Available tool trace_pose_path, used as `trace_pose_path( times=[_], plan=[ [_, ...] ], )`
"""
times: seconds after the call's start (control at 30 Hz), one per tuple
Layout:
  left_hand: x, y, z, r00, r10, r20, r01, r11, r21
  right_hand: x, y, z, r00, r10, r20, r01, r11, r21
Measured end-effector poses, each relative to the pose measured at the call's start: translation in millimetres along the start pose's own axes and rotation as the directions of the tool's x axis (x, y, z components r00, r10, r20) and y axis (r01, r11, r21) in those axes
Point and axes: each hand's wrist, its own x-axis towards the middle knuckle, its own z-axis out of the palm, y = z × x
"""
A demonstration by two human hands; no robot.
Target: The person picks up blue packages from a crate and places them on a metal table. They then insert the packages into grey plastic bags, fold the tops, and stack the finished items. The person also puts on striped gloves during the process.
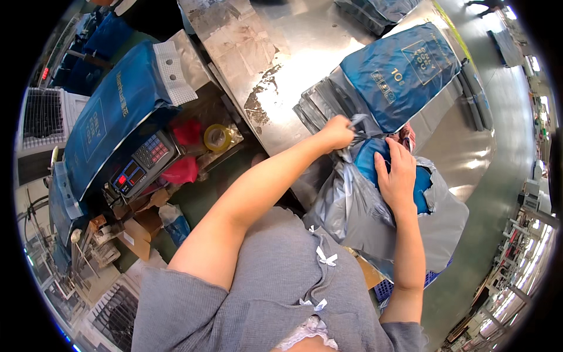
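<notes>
My left hand (pixel 337 132) is closed in a fist on a bunched, stretched piece of grey plastic at the mouth of a large grey plastic bag (pixel 356 205). Inside that bag, blue wrapping (pixel 368 157) shows through the ragged opening. My right hand (pixel 397 178) lies over the blue wrapping with its fingers stretched out, just right of my left hand. Beyond both hands, a blue printed plastic pack (pixel 404 70) rests on a stack of folded grey bags (pixel 327 97). A bit of red patterned material (pixel 406 136) peeks out beside my right fingertips.
A metal worktable (pixel 293 35) spreads ahead. To the left, a large blue plastic sheet with a white perforated strip (pixel 117 108) hangs over a scale with a keypad (pixel 143 164). A yellow tape roll (pixel 217 138) sits nearby. Below the grey bag, a purple-blue basket (pixel 384 290) shows partly.
</notes>
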Motion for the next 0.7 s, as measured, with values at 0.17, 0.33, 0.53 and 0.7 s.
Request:
trace_pose_path(
  times=[0.17, 0.33, 0.53, 0.7],
  plan=[
    [-38, -64, 22, 0.976, -0.136, 0.17, 0.147, 0.988, -0.054, -20, -14, -3, 0.996, -0.093, 0.009, 0.094, 0.994, -0.061],
    [-107, -45, -12, 0.432, -0.302, 0.85, 0.837, 0.486, -0.252, -90, -61, -28, 0.948, -0.219, 0.232, 0.182, 0.968, 0.17],
    [-133, -39, 0, 0.476, -0.251, 0.843, 0.817, 0.482, -0.318, -115, -90, -62, 0.937, -0.003, 0.349, -0.039, 0.993, 0.113],
    [-143, -33, 11, 0.426, -0.221, 0.877, 0.774, 0.591, -0.227, -145, -105, -56, 0.963, 0.059, 0.264, -0.036, 0.995, -0.093]
  ],
)
